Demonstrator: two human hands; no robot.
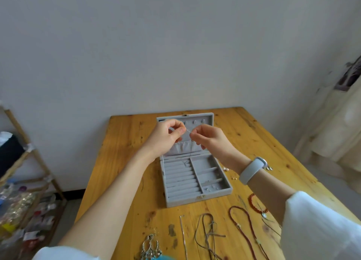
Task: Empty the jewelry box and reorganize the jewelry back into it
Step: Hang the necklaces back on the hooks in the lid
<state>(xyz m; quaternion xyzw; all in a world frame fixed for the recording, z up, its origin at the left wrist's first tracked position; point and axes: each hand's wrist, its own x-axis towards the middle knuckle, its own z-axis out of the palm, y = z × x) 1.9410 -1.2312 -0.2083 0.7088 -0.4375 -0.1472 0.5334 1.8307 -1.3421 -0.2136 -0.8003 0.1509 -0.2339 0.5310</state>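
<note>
Both hands are up over the open box (195, 173). The left hand (166, 137) and right hand (210, 137) each pinch one end of a thin chain (190, 148). It hangs straight down, right above the box.

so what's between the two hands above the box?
Head view: a thin silver chain spans the small gap between left hand and right hand, its loop hanging toward the open jewelry box.
</note>
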